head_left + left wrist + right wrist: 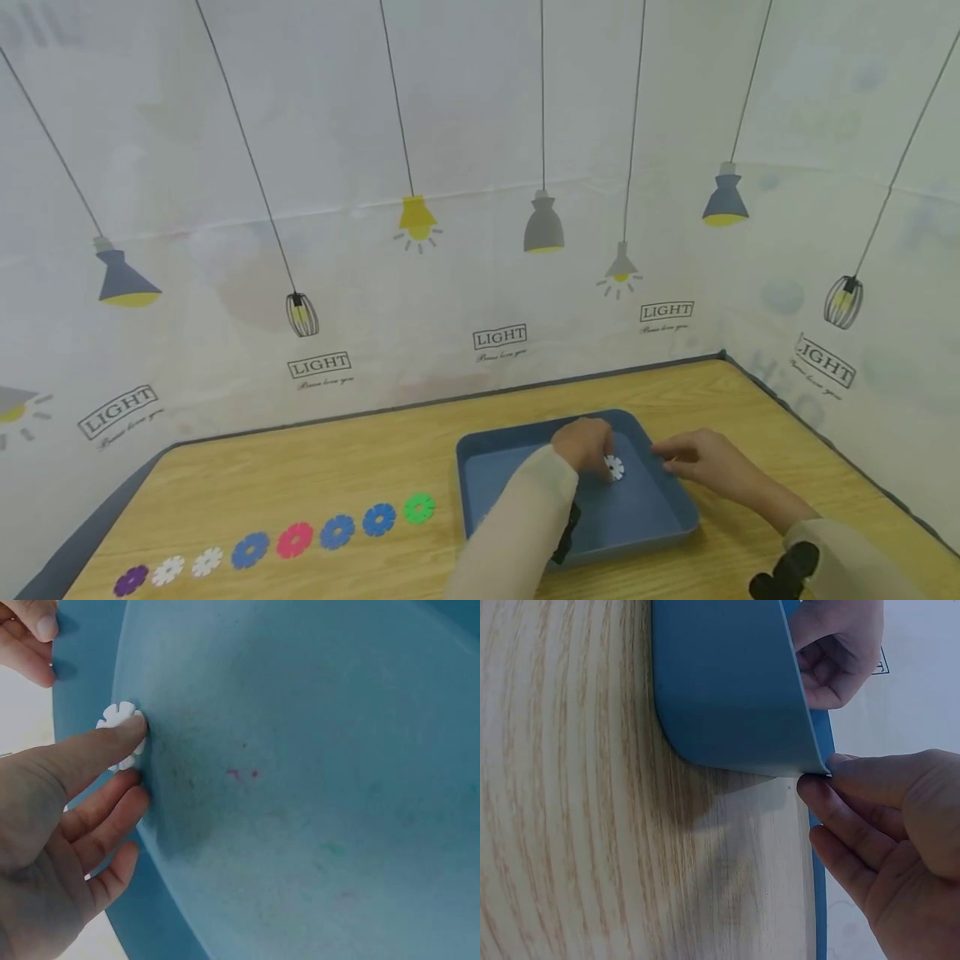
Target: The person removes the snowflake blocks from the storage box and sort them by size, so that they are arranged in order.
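My left hand point(587, 446) reaches into the blue tray point(637, 521). Its thumb and fingers pinch a white flower-shaped plastic disc point(118, 716), which also shows in the head view just right of the fingers. In the left wrist view the disc stands by the tray's inner wall. At the tray's right side is my right hand point(712, 467). In the right wrist view its thumb and forefinger pinch the tray's rim point(819, 754) near a corner.
Left of the tray a row of similar discs lies on the wooden table point(360, 450): a purple disc point(131, 581), two white, several blue, a pink disc point(295, 540) and a green disc point(419, 507). A lamp-printed wall covering point(450, 292) borders the table.
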### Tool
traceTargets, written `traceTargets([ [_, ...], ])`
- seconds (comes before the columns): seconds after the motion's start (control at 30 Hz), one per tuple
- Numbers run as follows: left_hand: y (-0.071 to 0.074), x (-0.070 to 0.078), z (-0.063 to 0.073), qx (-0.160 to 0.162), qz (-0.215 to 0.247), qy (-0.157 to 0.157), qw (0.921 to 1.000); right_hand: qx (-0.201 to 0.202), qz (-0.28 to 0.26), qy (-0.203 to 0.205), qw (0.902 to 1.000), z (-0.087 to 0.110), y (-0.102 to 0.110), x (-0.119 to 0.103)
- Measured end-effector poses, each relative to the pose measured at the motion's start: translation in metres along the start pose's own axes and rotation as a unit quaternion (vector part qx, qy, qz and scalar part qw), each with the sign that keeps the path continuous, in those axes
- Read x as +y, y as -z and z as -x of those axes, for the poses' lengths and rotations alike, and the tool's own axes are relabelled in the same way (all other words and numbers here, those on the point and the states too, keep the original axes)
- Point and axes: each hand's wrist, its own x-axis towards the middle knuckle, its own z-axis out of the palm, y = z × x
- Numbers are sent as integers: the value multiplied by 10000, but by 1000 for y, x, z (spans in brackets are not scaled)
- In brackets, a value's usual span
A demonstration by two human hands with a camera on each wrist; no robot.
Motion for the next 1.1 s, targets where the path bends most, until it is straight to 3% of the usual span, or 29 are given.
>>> traceTargets([
  [0.13,4,-6,2,67,-47,-281,9996,5,62,45,10000,0,0,-1],
  [0.27,11,-17,10,138,197,-578,9980,4,69,56,10000,0,-1,-2],
  [0.6,40,-56,51,576,1062,-1208,9853,-99,-82,-85,9999,0,-1,-2],
  [0.87,58,-88,81,960,1571,-1142,9762,-71,-35,-150,9999,0,0,-4],
  [1.1,78,-124,116,1312,1664,-1127,9708,-15,14,-79,10000,1,-1,-5],
])
